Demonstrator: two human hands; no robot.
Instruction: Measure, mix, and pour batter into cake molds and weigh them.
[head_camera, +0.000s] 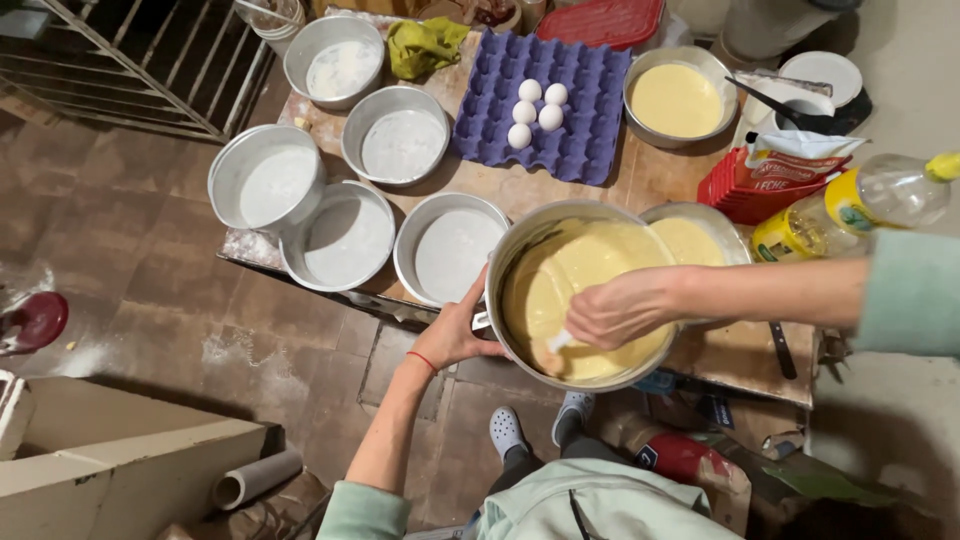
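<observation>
Batter bowl at the near edge of a floured wooden table, over a brown tiled floor.
Left hand (455, 335) grips the bowl's (520, 245) rim; right hand (620, 310) is closed around a spatula (550, 347) in the batter. Five pans (345, 240), an egg tray (580, 100) and an oil bottle (860, 205) stand on the table (735, 355).

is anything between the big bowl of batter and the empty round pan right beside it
Nothing visible does. The large metal bowl of yellow batter sits directly right of the nearest empty round metal pan, with only the left hand gripping the bowl's rim near them.
</observation>
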